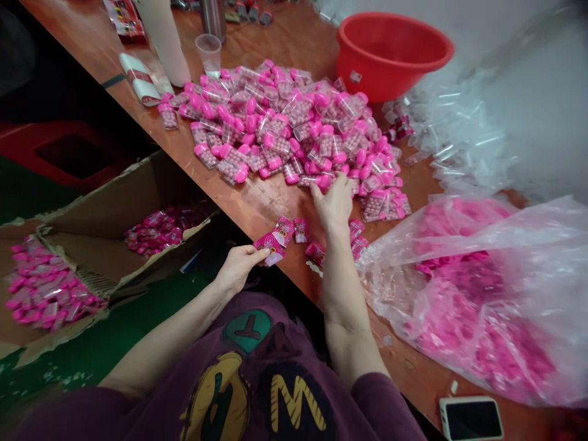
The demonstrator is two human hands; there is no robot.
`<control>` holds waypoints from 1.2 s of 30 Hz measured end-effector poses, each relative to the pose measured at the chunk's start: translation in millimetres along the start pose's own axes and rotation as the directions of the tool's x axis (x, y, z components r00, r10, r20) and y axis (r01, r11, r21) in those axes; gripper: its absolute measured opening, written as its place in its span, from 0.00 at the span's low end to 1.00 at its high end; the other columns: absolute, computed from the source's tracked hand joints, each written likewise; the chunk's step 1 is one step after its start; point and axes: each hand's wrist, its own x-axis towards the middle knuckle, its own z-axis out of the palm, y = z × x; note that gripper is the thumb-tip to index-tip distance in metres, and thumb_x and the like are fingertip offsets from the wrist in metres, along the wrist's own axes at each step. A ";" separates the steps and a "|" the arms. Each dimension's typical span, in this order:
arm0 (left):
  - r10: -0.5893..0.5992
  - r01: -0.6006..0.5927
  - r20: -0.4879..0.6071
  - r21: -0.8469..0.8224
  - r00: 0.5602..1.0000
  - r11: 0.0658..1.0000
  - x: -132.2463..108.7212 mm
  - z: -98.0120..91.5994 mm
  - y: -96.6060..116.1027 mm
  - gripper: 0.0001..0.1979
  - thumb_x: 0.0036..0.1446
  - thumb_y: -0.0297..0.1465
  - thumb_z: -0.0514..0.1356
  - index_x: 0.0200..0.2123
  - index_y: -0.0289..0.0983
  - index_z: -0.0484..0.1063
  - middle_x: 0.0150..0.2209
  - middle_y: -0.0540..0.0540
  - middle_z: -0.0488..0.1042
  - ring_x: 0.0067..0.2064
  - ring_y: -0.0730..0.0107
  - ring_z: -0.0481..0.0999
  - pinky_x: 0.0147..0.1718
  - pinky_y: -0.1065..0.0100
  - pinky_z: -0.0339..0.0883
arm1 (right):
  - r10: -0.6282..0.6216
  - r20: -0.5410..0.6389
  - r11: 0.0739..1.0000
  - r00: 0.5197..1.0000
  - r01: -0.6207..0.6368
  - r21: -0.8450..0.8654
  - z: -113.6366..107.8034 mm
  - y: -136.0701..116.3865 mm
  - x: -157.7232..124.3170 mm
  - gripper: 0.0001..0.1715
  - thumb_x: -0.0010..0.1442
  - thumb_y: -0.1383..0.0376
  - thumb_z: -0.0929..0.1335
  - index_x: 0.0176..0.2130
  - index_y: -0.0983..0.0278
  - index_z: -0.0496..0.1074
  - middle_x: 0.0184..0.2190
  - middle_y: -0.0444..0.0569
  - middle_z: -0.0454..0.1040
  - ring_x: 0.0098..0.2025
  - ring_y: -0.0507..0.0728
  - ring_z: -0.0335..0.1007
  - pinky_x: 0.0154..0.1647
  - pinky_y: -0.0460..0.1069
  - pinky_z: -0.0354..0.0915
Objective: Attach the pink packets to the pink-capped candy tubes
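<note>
Between its thumb and fingers, my left hand [237, 267] pinches a pink printed wrapper [271, 246] at the table's near edge. More pink wrappers [301, 230] lie just right of it. My right hand [337, 202] reaches to the near edge of a large heap of small clear bottles [275, 131] with pink caps and pale pink beads inside. Its thumb and fingers are apart, over a pink-capped bottle [312, 180] at the edge of the heap. Some fingertips are hidden among the bottles. Under my right forearm more wrappers [316, 252] are partly covered.
A red basin [395, 55] stands behind the heap, near clear plastic pieces [473, 135]. At right lies a plastic bag [519, 245] of pink pieces. Cardboard boxes [114, 260] with pink items sit lower left. A plastic cup [209, 54] and a white-framed device [471, 419] are on the table.
</note>
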 end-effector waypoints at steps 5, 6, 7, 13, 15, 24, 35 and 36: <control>-0.046 0.049 0.034 -0.082 0.998 0.995 -1.0 0.2 7.5 0.21 0.38 0.42 0.81 0.24 0.32 0.80 0.25 0.45 0.79 0.27 0.74 0.74 0.33 0.69 0.67 | -0.083 -0.038 0.988 0.996 0.087 0.131 3.0 19.0 -8.8 0.15 0.65 0.62 0.69 0.51 0.63 0.74 0.50 0.58 0.74 0.53 0.64 0.71 0.59 0.62 0.69; -0.037 0.040 0.036 -0.103 0.999 0.994 0.1 -0.1 10.2 0.20 0.40 0.41 0.81 0.24 0.32 0.80 0.25 0.45 0.79 0.27 0.74 0.74 0.33 0.69 0.67 | -0.102 -0.055 0.974 0.993 0.111 0.196 -1.6 20.4 -13.8 0.13 0.66 0.61 0.68 0.49 0.62 0.75 0.48 0.56 0.74 0.52 0.62 0.72 0.59 0.61 0.69; -0.023 0.027 0.035 -0.119 0.999 0.992 1.4 -0.5 13.0 0.19 0.41 0.40 0.80 0.25 0.32 0.80 0.25 0.46 0.78 0.27 0.75 0.73 0.32 0.70 0.67 | -0.105 -0.061 0.955 0.993 0.118 0.273 -7.4 21.6 -19.3 0.12 0.65 0.60 0.69 0.48 0.62 0.75 0.46 0.53 0.75 0.50 0.61 0.72 0.58 0.59 0.69; 0.019 -0.009 0.044 -0.201 0.999 0.980 3.6 2.0 22.9 0.16 0.47 0.36 0.78 0.26 0.33 0.76 0.25 0.48 0.77 0.27 0.77 0.73 0.32 0.71 0.67 | 0.142 0.195 0.612 0.971 -0.240 0.753 -47.3 35.6 -64.0 0.22 0.60 0.48 0.75 0.46 0.57 0.74 0.34 0.42 0.73 0.32 0.52 0.69 0.39 0.51 0.71; 0.002 0.013 0.065 -0.226 0.998 0.974 0.7 6.3 22.2 0.15 0.48 0.34 0.77 0.27 0.33 0.75 0.26 0.48 0.77 0.27 0.76 0.74 0.31 0.72 0.68 | 0.142 0.288 0.484 0.947 -0.320 0.814 -56.7 39.9 -86.7 0.26 0.56 0.47 0.77 0.48 0.55 0.73 0.35 0.41 0.74 0.32 0.52 0.71 0.37 0.50 0.72; -0.074 0.087 0.094 -0.141 0.993 0.986 -10.1 29.0 10.1 0.13 0.58 0.35 0.73 0.32 0.35 0.73 0.26 0.50 0.77 0.27 0.75 0.77 0.32 0.71 0.70 | 0.169 0.362 0.375 0.917 -0.400 0.836 -74.9 30.8 -190.4 0.31 0.52 0.52 0.82 0.51 0.53 0.74 0.43 0.43 0.79 0.41 0.53 0.79 0.48 0.51 0.77; -0.055 0.059 0.129 -0.027 0.990 0.998 -25.2 42.3 -11.8 0.18 0.54 0.33 0.76 0.24 0.35 0.70 0.23 0.52 0.73 0.24 0.79 0.72 0.30 0.71 0.68 | 0.137 0.594 0.106 0.793 -0.608 0.787 -80.5 36.3 -241.4 0.30 0.44 0.46 0.84 0.41 0.59 0.79 0.34 0.43 0.81 0.36 0.54 0.79 0.46 0.54 0.79; -0.049 0.052 0.129 -0.019 0.990 0.998 -26.5 41.9 -13.4 0.19 0.54 0.33 0.76 0.24 0.35 0.70 0.22 0.52 0.73 0.24 0.79 0.71 0.29 0.71 0.68 | 0.122 0.613 0.082 0.781 -0.623 0.778 -80.0 36.0 -243.2 0.30 0.46 0.45 0.83 0.40 0.60 0.78 0.34 0.44 0.81 0.34 0.54 0.78 0.43 0.53 0.79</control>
